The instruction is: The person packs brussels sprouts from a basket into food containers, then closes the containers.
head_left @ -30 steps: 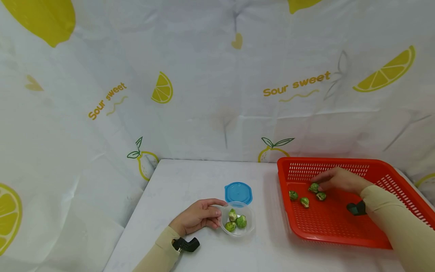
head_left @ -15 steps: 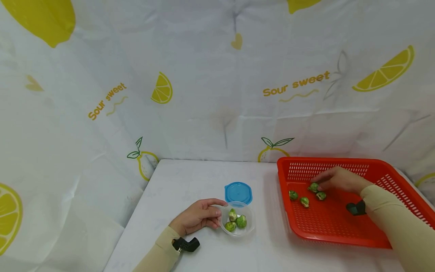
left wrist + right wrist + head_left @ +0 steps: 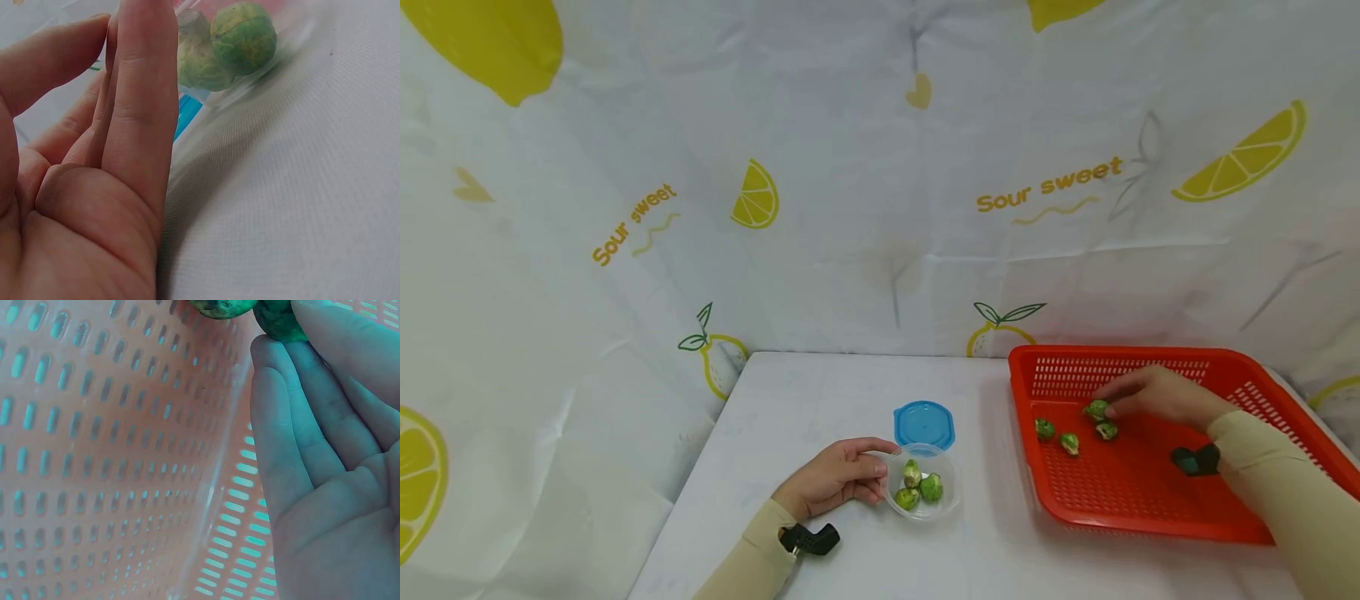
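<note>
The left hand (image 3: 842, 475) holds the edge of a clear bowl (image 3: 950, 492) between the thumb and the fingers. The bowl is on the white bench (image 3: 820, 400), and inside it lie three sprouts (image 3: 931, 487), close together. Just behind the bowl there is a blue lid (image 3: 923, 423); from the head view the bowl's rim covers a part of it, but I cannot tell if they touch.

On the right side of the bench stands a red basket (image 3: 1150, 529) with many small holes. The right hand (image 3: 1168, 393) reaches inside and pinches one green sprout (image 3: 1097, 409) with the fingertips. Whether this sprout is lifted or rests on the basket floor, I cannot tell. Three loose sprouts (image 3: 1070, 444) lie in the same basket: one just beside the pinched one, the other two nearer to the left wall. Behind the bench hangs a white cloth (image 3: 850, 275) with lemon drawings.
</note>
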### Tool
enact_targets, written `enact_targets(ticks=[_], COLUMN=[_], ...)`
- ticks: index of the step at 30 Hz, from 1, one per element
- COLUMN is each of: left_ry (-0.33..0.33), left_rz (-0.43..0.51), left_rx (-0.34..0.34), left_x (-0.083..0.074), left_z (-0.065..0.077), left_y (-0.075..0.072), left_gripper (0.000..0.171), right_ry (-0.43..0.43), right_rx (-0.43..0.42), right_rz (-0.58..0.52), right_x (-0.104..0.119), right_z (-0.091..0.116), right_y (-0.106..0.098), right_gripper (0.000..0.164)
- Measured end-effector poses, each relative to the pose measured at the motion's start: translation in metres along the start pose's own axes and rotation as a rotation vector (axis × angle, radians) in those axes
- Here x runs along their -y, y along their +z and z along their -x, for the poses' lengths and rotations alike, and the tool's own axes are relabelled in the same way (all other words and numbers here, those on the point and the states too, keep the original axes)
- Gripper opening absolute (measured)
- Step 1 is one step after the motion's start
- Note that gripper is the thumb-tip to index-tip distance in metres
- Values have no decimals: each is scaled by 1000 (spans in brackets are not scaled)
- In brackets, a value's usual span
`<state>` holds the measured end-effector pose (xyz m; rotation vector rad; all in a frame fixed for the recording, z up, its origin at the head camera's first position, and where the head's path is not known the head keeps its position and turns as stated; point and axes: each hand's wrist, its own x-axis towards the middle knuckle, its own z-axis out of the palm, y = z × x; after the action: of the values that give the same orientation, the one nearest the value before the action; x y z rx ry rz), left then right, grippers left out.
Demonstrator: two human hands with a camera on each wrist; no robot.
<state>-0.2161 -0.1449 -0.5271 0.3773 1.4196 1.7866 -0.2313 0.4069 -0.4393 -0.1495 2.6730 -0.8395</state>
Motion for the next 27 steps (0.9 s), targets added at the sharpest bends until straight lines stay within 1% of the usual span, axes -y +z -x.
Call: enact_targets(ticks=[6,11,17,23,27], left_ry=[1,-3,-7,-8,-2], left_rz=[-2,-5,-13,-10,-14], left_rx=[-8,-15,-29,-27,-17], left_x=[1,0,-1,0,0], left_z=[0,1,2,1,0], left_y=[-1,0,2,2,2], left_gripper=[53,52,55,54,52], right_ry=[15,-7,1,-18,-37], right_rx=[-11,-17,-27,-40,-45], right_rz=[-18,-36,-63,-92,-106], right_x=[10,24,41,63,83], right_z=[10,19,31,45,56], right_y=[-5,-7,-8,-4,3], right_gripper=[41,44,45,45,43])
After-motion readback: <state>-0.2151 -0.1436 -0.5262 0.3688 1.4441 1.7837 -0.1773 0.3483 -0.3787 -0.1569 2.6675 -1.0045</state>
